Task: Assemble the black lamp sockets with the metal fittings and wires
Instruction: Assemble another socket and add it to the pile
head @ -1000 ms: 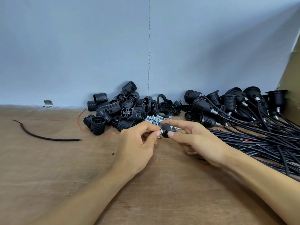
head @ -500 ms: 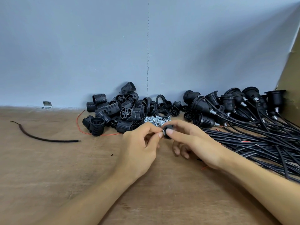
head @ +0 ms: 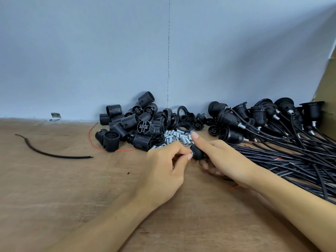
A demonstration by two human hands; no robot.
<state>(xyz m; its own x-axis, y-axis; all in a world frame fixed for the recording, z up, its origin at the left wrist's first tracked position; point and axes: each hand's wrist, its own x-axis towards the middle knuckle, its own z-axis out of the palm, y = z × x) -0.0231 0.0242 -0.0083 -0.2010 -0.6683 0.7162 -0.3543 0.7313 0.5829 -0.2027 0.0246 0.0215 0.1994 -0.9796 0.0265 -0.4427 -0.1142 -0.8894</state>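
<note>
My right hand (head: 221, 159) holds a small black socket cap (head: 197, 153) in its curled fingers, with the index finger stretched out over it. My left hand (head: 164, 169) pinches a small metal fitting (head: 191, 152) at the cap's left end; the fitting is mostly hidden by my fingertips. Just behind the hands lies a heap of loose silver metal fittings (head: 179, 137). A pile of black threaded socket bodies (head: 131, 126) sits at the back left of them, with black rings and caps (head: 183, 120) in the middle.
Assembled sockets with fittings (head: 254, 117) and a thick bundle of black wires (head: 291, 155) fill the right side of the wooden table (head: 54, 188). A loose black wire piece (head: 52, 154) lies at the left, and a thin red wire (head: 94, 142) curls beside the socket pile. A blue wall stands behind.
Both hands shifted slightly with the cap. My right index finger has lifted off and now points forward over the cap, while my left fingers stay pinched at the fitting.
</note>
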